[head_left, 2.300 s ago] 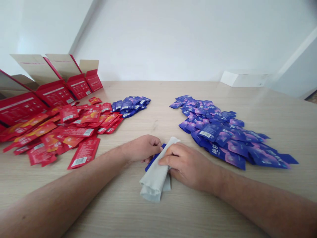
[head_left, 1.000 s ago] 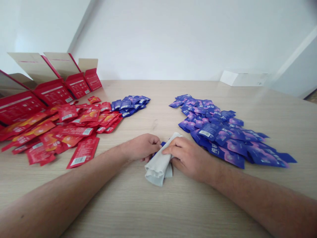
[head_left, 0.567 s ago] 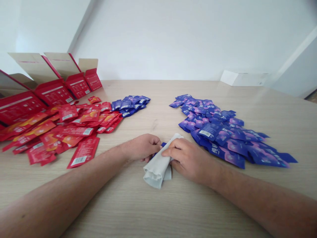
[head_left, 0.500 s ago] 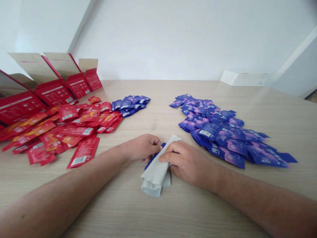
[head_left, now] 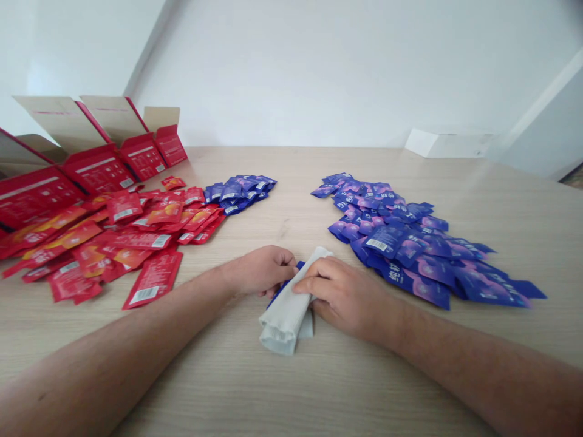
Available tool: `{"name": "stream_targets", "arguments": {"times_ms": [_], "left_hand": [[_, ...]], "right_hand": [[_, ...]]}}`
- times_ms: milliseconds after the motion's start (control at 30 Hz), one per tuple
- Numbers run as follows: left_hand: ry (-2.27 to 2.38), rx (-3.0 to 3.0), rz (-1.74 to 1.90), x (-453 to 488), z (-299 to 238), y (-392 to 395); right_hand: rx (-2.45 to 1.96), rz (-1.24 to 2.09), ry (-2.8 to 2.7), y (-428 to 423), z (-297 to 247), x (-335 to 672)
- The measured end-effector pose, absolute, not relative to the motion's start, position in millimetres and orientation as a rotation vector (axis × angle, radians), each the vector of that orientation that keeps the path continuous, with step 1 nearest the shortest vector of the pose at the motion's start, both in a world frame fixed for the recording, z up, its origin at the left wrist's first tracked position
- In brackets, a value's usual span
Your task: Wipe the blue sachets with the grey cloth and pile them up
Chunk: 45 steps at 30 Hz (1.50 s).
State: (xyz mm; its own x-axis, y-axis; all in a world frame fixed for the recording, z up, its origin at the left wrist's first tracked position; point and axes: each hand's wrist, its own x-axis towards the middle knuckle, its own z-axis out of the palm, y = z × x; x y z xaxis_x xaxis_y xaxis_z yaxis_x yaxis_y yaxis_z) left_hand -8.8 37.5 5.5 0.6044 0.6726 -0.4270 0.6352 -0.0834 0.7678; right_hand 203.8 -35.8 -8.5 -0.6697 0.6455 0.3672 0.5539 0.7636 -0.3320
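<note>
The left hand (head_left: 259, 270), fingers curled, pinches the blue sachet (head_left: 274, 297) just left of the grey cloth (head_left: 285, 318), apparently steadying it. The right hand (head_left: 341, 291), fingers together, grips that cloth and presses it onto the sachet.

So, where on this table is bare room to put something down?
Bare table runs down the middle, between the small blue pile and the large blue pile, and near you, below the cloth and the blue packet under it. Red packets and red boxes crowd the left.

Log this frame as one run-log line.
left hand: grips blue packet | right hand: presses grey cloth onto it | nearby: red packet pile, blue packet pile
</note>
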Motion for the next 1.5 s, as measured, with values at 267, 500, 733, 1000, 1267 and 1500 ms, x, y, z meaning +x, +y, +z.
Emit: {"name": "stream_targets", "arguments": {"times_ms": [267, 500, 733, 1000, 1267, 1500], "left_hand": [[1.049, 1.793, 0.056, -9.0, 5.7, 36.9], [1.066, 1.761, 0.065, -8.8, 5.3, 36.2], [1.065, 1.769, 0.058, -9.1, 6.7, 36.1], [1.053, 1.787, 0.053, -8.5, 6.3, 36.4], [1.050, 1.783, 0.049, -8.0, 6.7, 35.8], [1.072, 1.754, 0.060, -7.3, 6.2, 36.1]], "right_hand": [[-0.869, 0.277, -2.509, -37.7, -6.6, 202.7], [-0.958, 0.264, -2.456, -35.9, -6.6, 203.5], [-0.946, 0.274, -2.482, -35.5, -6.1, 204.0], [-0.854, 0.275, -2.519, -37.6, -6.4, 202.6], [-0.886, 0.250, -2.496, -37.6, -6.7, 203.1], [-0.977, 0.228, -2.453, -35.2, -7.9, 205.3]]}}
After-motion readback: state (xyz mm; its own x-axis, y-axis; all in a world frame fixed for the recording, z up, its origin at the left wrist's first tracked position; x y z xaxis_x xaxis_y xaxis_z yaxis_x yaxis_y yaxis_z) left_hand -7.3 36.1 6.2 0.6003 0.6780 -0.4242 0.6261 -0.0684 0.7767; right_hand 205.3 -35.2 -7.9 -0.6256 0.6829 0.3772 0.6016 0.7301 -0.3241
